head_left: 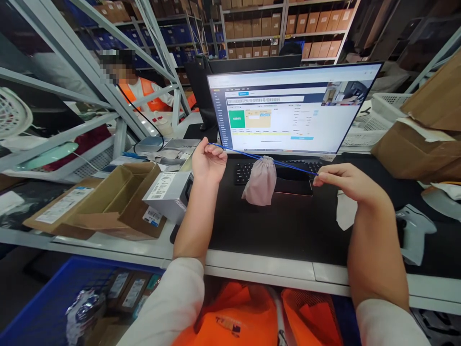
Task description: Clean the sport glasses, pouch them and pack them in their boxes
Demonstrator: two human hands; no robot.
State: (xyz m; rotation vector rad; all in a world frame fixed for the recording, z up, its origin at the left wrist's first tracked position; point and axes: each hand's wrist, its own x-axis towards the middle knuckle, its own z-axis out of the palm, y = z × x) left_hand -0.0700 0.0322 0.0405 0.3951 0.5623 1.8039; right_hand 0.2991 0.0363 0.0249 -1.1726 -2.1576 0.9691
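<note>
A small pink drawstring pouch [260,180] hangs in the air over the black desk mat [288,226], in front of the keyboard [248,170]. A blue drawstring [288,166] runs taut through its top. My left hand [208,162] is closed and pinches the string's left end, raised near the monitor's lower left corner. My right hand [342,181] pinches the string's right end, a little lower.
A monitor [288,108] stands behind the pouch. An open cardboard box [108,202] and a grey carton [169,192] lie at left. A white barcode scanner [414,230] rests at right. A blue crate [54,307] sits below the desk. A person in an orange vest [144,91] works behind the shelving.
</note>
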